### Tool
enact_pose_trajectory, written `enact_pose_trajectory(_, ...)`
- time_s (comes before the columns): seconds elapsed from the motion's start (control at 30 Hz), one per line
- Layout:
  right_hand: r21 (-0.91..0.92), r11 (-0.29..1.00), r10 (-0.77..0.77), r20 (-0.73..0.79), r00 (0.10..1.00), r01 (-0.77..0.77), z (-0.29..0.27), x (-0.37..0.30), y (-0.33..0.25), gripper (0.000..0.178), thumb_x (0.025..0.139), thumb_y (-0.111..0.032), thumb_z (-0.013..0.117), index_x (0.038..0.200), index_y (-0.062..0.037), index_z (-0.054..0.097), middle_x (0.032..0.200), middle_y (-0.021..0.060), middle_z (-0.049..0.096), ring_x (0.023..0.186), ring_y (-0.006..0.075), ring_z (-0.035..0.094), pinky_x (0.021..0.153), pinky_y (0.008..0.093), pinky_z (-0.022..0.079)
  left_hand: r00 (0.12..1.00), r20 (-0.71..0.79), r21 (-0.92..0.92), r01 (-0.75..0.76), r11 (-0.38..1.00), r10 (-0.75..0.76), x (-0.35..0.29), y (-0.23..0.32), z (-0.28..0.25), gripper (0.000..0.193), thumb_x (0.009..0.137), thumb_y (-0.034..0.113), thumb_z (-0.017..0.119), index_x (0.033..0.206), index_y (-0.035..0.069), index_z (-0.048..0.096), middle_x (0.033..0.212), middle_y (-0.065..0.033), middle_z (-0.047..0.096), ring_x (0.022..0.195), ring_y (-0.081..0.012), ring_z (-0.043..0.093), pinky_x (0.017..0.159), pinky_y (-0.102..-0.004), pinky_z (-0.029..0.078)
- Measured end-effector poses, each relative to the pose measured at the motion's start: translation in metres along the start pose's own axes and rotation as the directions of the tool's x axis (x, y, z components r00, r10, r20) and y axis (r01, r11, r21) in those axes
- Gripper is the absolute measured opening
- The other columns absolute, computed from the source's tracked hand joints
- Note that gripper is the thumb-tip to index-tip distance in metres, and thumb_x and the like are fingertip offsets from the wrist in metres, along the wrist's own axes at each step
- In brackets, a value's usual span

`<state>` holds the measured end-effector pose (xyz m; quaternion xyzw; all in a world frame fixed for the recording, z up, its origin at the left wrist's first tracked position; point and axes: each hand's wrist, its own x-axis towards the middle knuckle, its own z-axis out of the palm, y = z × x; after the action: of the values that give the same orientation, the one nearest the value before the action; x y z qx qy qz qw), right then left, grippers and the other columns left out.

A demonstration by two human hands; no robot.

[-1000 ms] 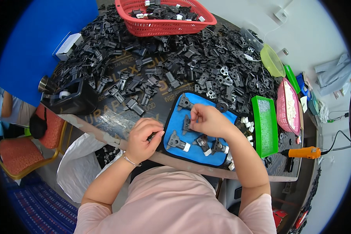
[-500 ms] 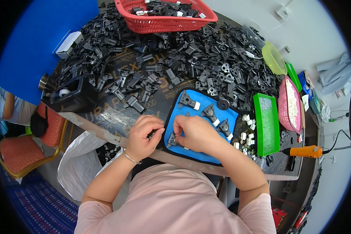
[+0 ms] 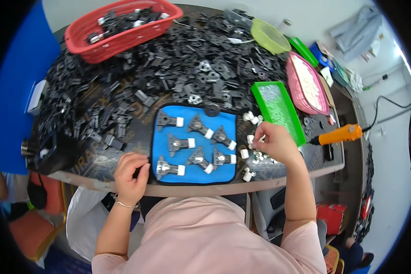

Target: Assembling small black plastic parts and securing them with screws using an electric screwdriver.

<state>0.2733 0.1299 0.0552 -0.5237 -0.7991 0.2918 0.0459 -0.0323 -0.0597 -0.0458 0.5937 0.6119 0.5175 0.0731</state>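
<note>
My right hand (image 3: pixel 278 142) is just off the right edge of a blue mat (image 3: pixel 194 176), fingertips pinched among small white plastic pieces (image 3: pixel 245 154) and shiny little metal parts (image 3: pixel 259 157). Whatever sits between those fingertips is too small to make out. On the black-rimmed mat lie several black plastic parts with white ends, such as a black bracket (image 3: pixel 181 143) in the left column. My left hand (image 3: pixel 131 176) rests at the table edge left of the mat, fingers loosely curved, a gap to the thumb, nothing visible in it. A black ring (image 3: pixel 212 109) lies on the mat's top edge.
Loose black parts (image 3: pixel 169 68) heap across the table's back. A red basket (image 3: pixel 118 49) holds more. To the right stand a green tray (image 3: pixel 278 107), a pink basket (image 3: pixel 306 86) and an orange electric screwdriver (image 3: pixel 340 134). A black tape dispenser (image 3: pixel 55 155) sits left.
My right hand has moved right, from over the mat to the white pieces, uncovering the black parts. My left hand has drawn slightly away from the mat. The view has turned.
</note>
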Motion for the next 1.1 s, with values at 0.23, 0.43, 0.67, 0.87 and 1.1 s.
enact_pose_trajectory(0.23,-0.127,0.977,-0.18,-0.044,0.983,0.173,0.029,-0.022,0.047,0.018,0.071,-0.007,0.073,0.084,-0.007,0.06,0.069,0.0093,0.06,0.062,0.0238,0.058,0.056,0.0356,0.045,0.999,0.039,0.023,0.027,0.999,-0.028,0.002,0.001,0.003,0.007,0.079,-0.002,0.063,0.086,0.0,0.062,0.091,-0.0129,0.065,0.088,-0.0276,0.06,0.083,-0.0358,0.046)
enact_pose_trajectory(0.43,-0.157,0.983,-0.126,-0.199,0.972,0.096,0.042,-0.016,0.052,0.016,0.072,-0.01,0.073,0.082,-0.0087,0.061,0.061,0.0083,0.059,0.057,0.0255,0.059,0.053,0.0375,0.045,0.999,0.035,0.044,0.019,0.999,-0.021,0.002,0.003,0.005,0.006,0.08,-0.002,0.063,0.086,-0.001,0.062,0.091,-0.013,0.065,0.088,-0.0274,0.06,0.083,-0.0357,0.046)
enact_pose_trajectory(0.67,-0.136,0.986,-0.124,-0.239,0.963,0.094,0.05,-0.019,0.056,0.014,0.073,-0.013,0.073,0.08,-0.0092,0.061,0.068,0.0083,0.064,0.062,0.0277,0.062,0.057,0.0384,0.048,0.999,0.04,0.059,0.033,0.998,-0.036,0.002,0.006,0.006,0.005,0.08,-0.003,0.062,0.085,-0.001,0.062,0.09,-0.0132,0.064,0.088,-0.0274,0.06,0.083,-0.0354,0.045)
enact_pose_trajectory(0.87,-0.076,0.974,-0.218,-0.051,0.975,0.214,0.044,-0.038,0.058,0.012,0.073,-0.007,0.07,0.075,-0.0068,0.059,0.071,0.0053,0.067,0.06,0.0246,0.063,0.055,0.0343,0.049,1.0,0.029,0.077,-0.01,0.997,0.007,0.004,0.004,0.006,0.009,0.077,-0.004,0.064,0.084,0.0,0.062,0.089,-0.0131,0.066,0.084,-0.0287,0.06,0.078,-0.0353,0.047)
enact_pose_trajectory(1.1,-0.108,0.945,-0.302,0.075,0.95,0.309,0.047,-0.039,0.053,0.012,0.072,-0.008,0.069,0.073,-0.008,0.057,0.072,0.0056,0.066,0.065,0.0251,0.065,0.057,0.034,0.05,1.0,0.027,0.072,-0.013,0.997,0.011,0.004,0.003,0.006,0.009,0.077,-0.005,0.064,0.084,0.0,0.062,0.088,-0.013,0.065,0.084,-0.0286,0.06,0.079,-0.0355,0.047)
